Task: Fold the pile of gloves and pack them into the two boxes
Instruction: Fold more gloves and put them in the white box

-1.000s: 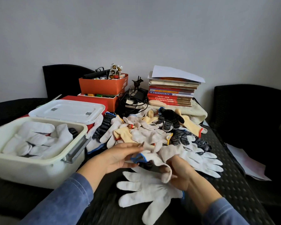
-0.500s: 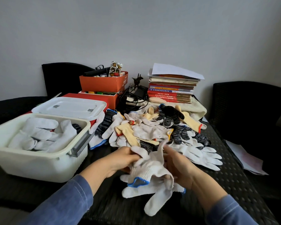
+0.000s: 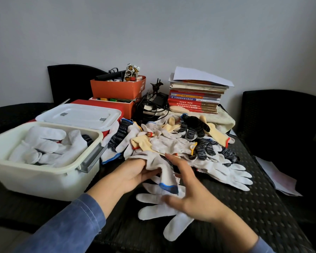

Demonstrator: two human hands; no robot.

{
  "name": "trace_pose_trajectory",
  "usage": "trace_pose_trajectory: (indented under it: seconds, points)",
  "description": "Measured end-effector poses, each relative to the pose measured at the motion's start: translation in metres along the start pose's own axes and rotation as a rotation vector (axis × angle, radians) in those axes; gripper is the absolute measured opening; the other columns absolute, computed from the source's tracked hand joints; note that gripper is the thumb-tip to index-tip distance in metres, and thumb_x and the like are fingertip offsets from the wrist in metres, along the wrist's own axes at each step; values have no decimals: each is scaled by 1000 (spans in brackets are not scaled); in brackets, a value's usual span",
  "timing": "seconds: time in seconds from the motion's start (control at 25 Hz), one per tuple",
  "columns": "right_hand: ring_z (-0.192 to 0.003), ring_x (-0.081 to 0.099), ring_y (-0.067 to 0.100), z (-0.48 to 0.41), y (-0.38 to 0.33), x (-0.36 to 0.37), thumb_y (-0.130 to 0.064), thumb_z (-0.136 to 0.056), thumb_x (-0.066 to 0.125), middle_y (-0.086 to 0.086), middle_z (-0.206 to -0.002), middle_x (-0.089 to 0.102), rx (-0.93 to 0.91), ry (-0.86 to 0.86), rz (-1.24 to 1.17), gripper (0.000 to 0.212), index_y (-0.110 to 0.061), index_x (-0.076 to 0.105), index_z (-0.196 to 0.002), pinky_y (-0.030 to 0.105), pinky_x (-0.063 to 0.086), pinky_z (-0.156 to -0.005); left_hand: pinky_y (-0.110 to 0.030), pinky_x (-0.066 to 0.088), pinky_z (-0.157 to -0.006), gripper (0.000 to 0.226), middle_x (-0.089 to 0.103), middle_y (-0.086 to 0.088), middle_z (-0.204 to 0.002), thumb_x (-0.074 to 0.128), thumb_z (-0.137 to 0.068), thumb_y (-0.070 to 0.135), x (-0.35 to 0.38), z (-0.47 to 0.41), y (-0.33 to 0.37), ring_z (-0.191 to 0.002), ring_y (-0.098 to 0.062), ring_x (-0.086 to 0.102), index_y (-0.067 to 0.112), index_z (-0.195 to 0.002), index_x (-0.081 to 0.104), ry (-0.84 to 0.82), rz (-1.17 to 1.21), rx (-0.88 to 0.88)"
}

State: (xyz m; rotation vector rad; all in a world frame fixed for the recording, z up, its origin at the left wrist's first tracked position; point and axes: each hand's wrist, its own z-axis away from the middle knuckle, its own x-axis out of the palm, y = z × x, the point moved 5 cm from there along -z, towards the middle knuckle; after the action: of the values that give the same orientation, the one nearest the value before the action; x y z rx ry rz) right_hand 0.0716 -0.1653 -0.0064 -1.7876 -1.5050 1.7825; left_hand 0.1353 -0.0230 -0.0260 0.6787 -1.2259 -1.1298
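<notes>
White cotton, blue at the cuff: glove (image 3: 159, 168) gripped in the curled left hand (image 3: 133, 172), hanging over a second glove (image 3: 153, 210) flat on the table (image 3: 254, 216). Right hand (image 3: 190, 196) spread wide, holding nothing, over that flat one. Behind, pile of gloves (image 3: 171, 143); left, open box (image 3: 35, 178) with folded ones inside.

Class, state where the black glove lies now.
Head view, right of centre: the black glove lies atop the glove pile, far edge, before the book stack.

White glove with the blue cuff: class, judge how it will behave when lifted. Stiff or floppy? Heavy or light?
Probably floppy: the white glove droops and creases over the left hand. Likely light, since it looks like thin knitted cloth. Unlikely to slip: the weave seems rough.
</notes>
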Motion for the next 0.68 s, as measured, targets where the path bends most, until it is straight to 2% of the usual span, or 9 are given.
trace_pose_trajectory:
  seconds: [0.04,0.08,0.16,0.24,0.36,0.44,0.52,0.6,0.68]
  points:
    - [-135,22,-5,-3,-3,9,-32,-74,70,-22,-145,24,-38,-16,89,87,-34,20,-145,13,33,-104,-19,52,-48,20,70,-8,-75,46,-94,-3,4,1,0,-56,-10,67,3,-102,64,-11,5,6]
    - [-134,26,-3,-8,-3,12,-35,-77,69,-21,-145,27,-60,59,154,85,-32,20,-146,16,38,-101,-19,53,-49,19,71,-8,-77,48,-94,-3,7,2,0,-58,-11,68,3,-102,64,-26,8,18]
    - [-115,55,9,-17,-2,7,-25,-88,60,-13,-130,53,-77,334,165,57,-31,36,-139,29,51,-88,-21,55,-53,19,72,-10,-81,50,-92,-6,10,3,1,-63,-13,70,4,-100,65,-36,18,33]
    - [-86,66,21,-22,4,-4,-20,-95,51,-5,-102,68,14,476,-6,29,-33,54,-121,45,54,-78,-23,57,-56,24,71,-12,-83,47,-93,-8,3,3,1,-66,-16,70,5,-104,64,-11,2,24]
    - [-74,63,16,-24,9,-19,-21,-97,52,-2,-85,69,264,428,-449,17,-30,66,-97,37,52,-68,-27,58,-62,36,70,-12,-89,39,-90,-14,-18,-1,1,-74,-20,69,6,-108,62,72,-29,13]
    - [-69,60,13,-22,3,-22,-17,-94,56,1,-81,67,377,325,-718,12,-22,67,-93,29,46,-63,-29,54,-63,35,69,-10,-85,36,-87,-8,-26,0,0,-71,-19,65,8,-100,64,38,30,-24]
    - [-79,65,16,-20,4,-23,-12,-89,60,3,-88,71,413,268,-884,12,-14,67,-99,30,49,-76,-33,48,-66,31,69,-10,-80,36,-88,11,-25,8,-4,-69,-22,62,9,-96,66,-79,103,-132]
    - [-85,66,19,-17,17,-22,-11,-86,64,6,-91,72,487,268,-859,15,-12,65,-102,36,50,-87,-36,45,-73,47,69,-16,-85,35,-93,35,-22,14,-10,-74,-28,62,6,-95,72,-182,97,-229]
    - [-77,66,17,-8,29,-19,-13,-88,64,5,-84,73,566,231,-689,7,-16,67,-92,36,51,-83,-35,46,-76,68,69,-18,-89,36,-91,59,-20,16,-18,-80,-29,62,3,-97,73,-240,-19,-305]
